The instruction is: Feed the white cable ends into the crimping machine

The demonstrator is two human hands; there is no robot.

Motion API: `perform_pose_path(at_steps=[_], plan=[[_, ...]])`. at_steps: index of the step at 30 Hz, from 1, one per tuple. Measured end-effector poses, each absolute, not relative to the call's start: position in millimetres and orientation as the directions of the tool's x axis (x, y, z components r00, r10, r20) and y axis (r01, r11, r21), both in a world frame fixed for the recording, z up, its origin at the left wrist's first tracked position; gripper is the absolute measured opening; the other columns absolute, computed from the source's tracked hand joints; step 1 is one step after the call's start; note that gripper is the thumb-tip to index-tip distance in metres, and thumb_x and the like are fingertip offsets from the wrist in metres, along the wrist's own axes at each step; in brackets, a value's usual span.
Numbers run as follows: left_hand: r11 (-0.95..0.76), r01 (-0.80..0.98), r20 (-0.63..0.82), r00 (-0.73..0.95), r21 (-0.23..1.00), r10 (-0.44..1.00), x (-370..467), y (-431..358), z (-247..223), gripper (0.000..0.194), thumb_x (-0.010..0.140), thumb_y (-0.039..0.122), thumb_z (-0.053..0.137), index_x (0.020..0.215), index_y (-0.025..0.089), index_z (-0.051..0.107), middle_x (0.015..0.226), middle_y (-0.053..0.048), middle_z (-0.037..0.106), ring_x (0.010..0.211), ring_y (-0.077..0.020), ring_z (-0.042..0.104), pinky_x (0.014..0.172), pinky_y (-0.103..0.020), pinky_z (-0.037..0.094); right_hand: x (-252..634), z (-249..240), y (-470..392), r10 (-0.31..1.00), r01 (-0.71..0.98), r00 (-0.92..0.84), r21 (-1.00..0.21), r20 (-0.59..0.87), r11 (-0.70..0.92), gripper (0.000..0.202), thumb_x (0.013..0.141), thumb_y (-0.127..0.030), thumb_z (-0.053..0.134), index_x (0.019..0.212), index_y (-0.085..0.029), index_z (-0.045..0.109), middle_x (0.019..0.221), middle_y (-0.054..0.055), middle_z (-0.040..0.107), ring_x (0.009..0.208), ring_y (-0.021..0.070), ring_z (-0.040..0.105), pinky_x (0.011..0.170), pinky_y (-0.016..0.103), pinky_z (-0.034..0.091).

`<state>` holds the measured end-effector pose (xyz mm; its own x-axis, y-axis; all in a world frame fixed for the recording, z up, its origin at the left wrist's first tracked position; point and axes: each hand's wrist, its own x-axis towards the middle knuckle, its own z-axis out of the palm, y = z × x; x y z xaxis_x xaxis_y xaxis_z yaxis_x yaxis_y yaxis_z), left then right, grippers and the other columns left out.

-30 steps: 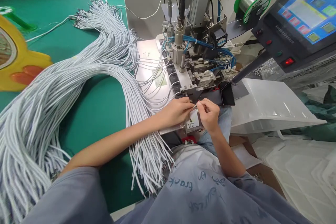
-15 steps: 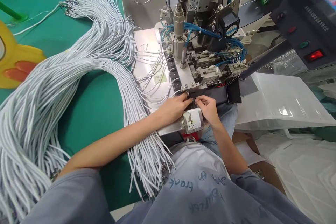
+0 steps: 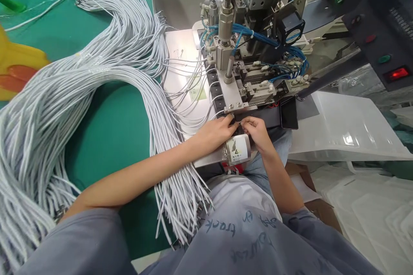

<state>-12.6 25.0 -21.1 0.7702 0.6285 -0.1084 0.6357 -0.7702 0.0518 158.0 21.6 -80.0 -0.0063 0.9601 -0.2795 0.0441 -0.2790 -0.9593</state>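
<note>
My left hand lies at the front edge of the machine, its fingers bent and close together at the black track. My right hand is beside it, thumb and forefinger pinched on a tiny metallic piece too small to name. The fingertips of both hands nearly meet there, and what the left fingers hold is hidden. Just below the hands is a clear-wrapped box with a white label. White cables run from the machine's left side toward a large bundle of white cables, which passes under my left forearm.
The bundle spreads over a green mat. A yellow toy-like object stands at far left. Right of the machine are a phone-like black slab, a white plastic tray and a control box with a lit red switch.
The camera view has shifted slightly, so the machine sits a little further right. Both hands stay at the same spot, with only small finger movements.
</note>
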Motion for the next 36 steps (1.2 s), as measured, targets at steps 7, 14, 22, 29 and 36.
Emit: perform_pose_path(at_steps=[7, 14, 22, 29, 36], plan=[[-0.787, 0.616, -0.077, 0.787, 0.041, 0.612, -13.7, 26.3, -25.4, 0.031, 0.086, 0.007, 0.041, 0.114, 0.009, 0.055, 0.095, -0.012, 0.054, 0.085, -0.019, 0.06, 0.066, -0.027, 0.05, 159.8, -83.6, 12.7, 0.986, 0.05, 0.048, -0.985, -0.161, -0.164, 0.017, 0.071, -0.025, 0.054, 0.079, -0.016, 0.067, 0.068, 0.001, 0.063, 0.059, 0.0111, 0.055, 0.051, 0.023, 0.042], [-0.784, 0.62, -0.066, 0.784, 0.039, 0.617, -14.0, 26.3, -26.6, 0.031, 0.087, 0.008, 0.039, 0.115, 0.01, 0.054, 0.096, -0.011, 0.054, 0.084, -0.0179, 0.059, 0.066, -0.026, 0.049, 161.6, -85.9, 6.5, 0.995, 0.092, 0.067, -0.992, -0.075, -0.081, 0.02, 0.074, -0.023, 0.051, 0.079, -0.018, 0.07, 0.079, 0.004, 0.066, 0.064, 0.0123, 0.061, 0.053, 0.024, 0.048], [-0.788, 0.613, -0.037, 0.79, 0.058, 0.612, -13.7, 25.7, -27.9, 0.03, 0.087, 0.008, 0.039, 0.113, 0.009, 0.055, 0.096, -0.012, 0.054, 0.085, -0.0186, 0.06, 0.065, -0.027, 0.049, 157.1, -82.6, 12.8, 0.973, 0.052, 0.124, -0.978, -0.193, -0.201, 0.018, 0.071, -0.032, 0.056, 0.076, -0.017, 0.064, 0.066, 0.003, 0.064, 0.054, 0.0129, 0.058, 0.046, 0.024, 0.045], [-0.76, 0.642, -0.062, 0.766, 0.097, 0.639, -13.3, 23.3, -24.5, 0.033, 0.088, 0.008, 0.037, 0.117, 0.01, 0.053, 0.1, -0.013, 0.054, 0.086, -0.0195, 0.06, 0.066, -0.028, 0.049, 159.1, -84.1, 24.2, 0.974, 0.094, -0.04, -0.972, -0.222, -0.217, 0.02, 0.068, -0.037, 0.06, 0.064, -0.018, 0.054, 0.053, -0.004, 0.05, 0.048, 0.0094, 0.045, 0.046, 0.022, 0.036], [-0.681, 0.732, -0.146, 0.675, 0.014, 0.723, -17.3, 15.5, -10.1, 0.02, 0.079, 0.002, 0.045, 0.074, 0.01, 0.063, 0.074, -0.011, 0.058, 0.072, -0.0205, 0.061, 0.053, -0.028, 0.043, 161.1, -89.7, 29.6, 0.986, 0.203, -0.116, -0.974, -0.121, -0.096, 0.024, 0.073, -0.039, 0.053, 0.06, -0.02, 0.046, 0.051, -0.006, 0.038, 0.05, 0.0096, 0.036, 0.049, 0.023, 0.033]])
